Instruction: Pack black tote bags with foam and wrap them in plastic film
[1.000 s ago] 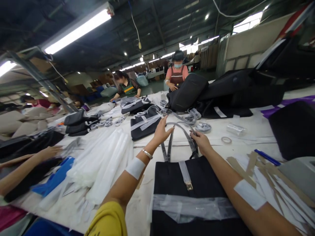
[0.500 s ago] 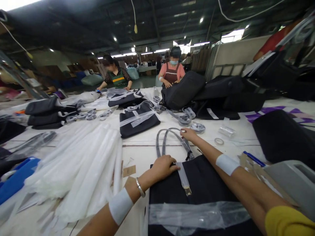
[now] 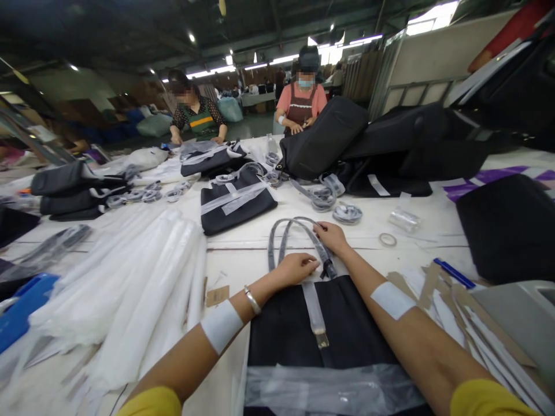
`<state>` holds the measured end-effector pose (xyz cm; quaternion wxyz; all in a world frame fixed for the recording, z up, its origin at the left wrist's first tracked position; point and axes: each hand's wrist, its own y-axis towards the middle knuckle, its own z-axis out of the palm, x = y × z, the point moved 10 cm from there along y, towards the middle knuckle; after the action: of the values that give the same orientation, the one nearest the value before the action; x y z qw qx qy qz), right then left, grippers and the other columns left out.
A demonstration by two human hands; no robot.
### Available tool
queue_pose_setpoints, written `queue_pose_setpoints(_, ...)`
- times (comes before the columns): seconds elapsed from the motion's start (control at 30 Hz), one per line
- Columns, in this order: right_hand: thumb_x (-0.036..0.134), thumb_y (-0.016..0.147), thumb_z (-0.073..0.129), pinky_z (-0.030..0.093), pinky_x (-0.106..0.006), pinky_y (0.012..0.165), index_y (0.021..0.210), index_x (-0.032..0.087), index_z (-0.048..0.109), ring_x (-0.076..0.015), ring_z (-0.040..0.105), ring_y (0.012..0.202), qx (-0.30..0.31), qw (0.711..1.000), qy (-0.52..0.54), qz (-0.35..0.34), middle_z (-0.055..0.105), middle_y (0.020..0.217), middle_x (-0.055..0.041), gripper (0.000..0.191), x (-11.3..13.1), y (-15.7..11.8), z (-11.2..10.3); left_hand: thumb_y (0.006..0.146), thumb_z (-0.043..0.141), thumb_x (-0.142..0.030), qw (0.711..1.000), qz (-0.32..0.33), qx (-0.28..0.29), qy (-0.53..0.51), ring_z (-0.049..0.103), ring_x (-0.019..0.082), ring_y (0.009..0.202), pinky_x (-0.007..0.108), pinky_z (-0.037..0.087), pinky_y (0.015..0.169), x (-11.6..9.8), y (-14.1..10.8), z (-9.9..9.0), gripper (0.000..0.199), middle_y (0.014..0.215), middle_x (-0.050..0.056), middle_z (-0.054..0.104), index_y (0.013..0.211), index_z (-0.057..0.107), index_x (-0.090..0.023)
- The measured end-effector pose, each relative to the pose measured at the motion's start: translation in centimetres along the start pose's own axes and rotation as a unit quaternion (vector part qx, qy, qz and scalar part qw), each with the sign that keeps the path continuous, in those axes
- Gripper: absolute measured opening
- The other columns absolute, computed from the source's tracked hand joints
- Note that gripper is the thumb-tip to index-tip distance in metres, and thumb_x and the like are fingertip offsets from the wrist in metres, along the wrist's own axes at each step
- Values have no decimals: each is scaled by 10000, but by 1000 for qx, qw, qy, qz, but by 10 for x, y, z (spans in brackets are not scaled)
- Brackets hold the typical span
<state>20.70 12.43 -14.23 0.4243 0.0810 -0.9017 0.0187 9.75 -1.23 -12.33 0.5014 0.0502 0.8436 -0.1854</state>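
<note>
A black bag [image 3: 286,329] lies flat before me, with a plastic-wrapped strap and metal buckle [image 3: 321,340] down its front and a wide clear plastic band [image 3: 329,386] across it. Its two handles [image 3: 277,234], wrapped in grey plastic, arch up beyond the top edge. My right hand [image 3: 332,238] is closed on the right side of a handle. Just above the bag's top edge, my left hand [image 3: 297,269] has its fingers curled together, tips close to the dark tie [image 3: 328,269] at the handle's base. Whatever those fingers pinch is hidden.
White plastic sleeves [image 3: 143,294] are heaped at left. Another black bag [image 3: 238,205] lies ahead, near coiled wrapped handles [image 3: 347,214]. A tape roll [image 3: 387,239], blue cutter [image 3: 454,273] and cardboard strips [image 3: 466,312] sit at right. Two co-workers, one in a brown apron [image 3: 300,110], work across the table.
My left hand has lifted off the bag's front and moved up towards the handle's base. My right hand stays on the handle. The view has tilted down slightly.
</note>
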Motion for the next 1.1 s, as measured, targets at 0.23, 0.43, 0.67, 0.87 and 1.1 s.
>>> queue_pose_setpoints(0.23, 374, 889, 568, 473, -244, 845, 1111, 197, 719, -188, 688, 958, -14, 1000, 1, -7, 766, 988, -48, 322, -2, -1, -4, 759, 671, -568, 993, -66, 50, -81, 479, 93, 590, 208, 374, 550, 1, 16, 37, 431, 672, -27, 554, 810, 593, -147)
queue_pose_setpoints(0.43, 381, 890, 558, 489, -237, 759, 1114, 210, 714, -159, 710, 750, 5, 999, 31, 7, 759, 767, -9, 322, -8, 2, 4, 812, 563, -636, 986, -29, 143, 76, 294, 88, 522, 255, 238, 498, -14, -9, 39, 526, 541, -59, 340, 577, 452, -178)
queue_pose_setpoints(0.67, 387, 877, 559, 475, -246, 761, 1115, 205, 711, -163, 704, 786, 9, 999, 45, 10, 755, 774, -14, 336, -11, 4, 6, 885, 557, -392, 969, 24, 160, 186, 564, 142, 707, 237, 414, 681, -35, -17, 28, 256, 800, 12, 669, 868, 678, -167)
queue_pose_setpoints(0.87, 386, 863, 567, 473, -255, 731, 1093, 201, 723, -168, 691, 704, 12, 998, 58, 9, 747, 739, -19, 334, -9, 3, 3, 894, 560, -394, 971, 11, 89, 221, 635, 162, 725, 237, 460, 695, -21, -26, 12, 306, 813, 43, 731, 894, 732, -141)
queue_pose_setpoints(1.1, 406, 889, 526, 492, -273, 765, 1176, 197, 687, -168, 691, 740, -21, 997, 78, -22, 760, 947, -52, 390, 0, 0, -2, 944, 493, -283, 938, -1, -219, 268, 627, 227, 1051, 377, 459, 967, -18, 10, -77, 286, 1131, 117, 682, 1152, 645, -159)
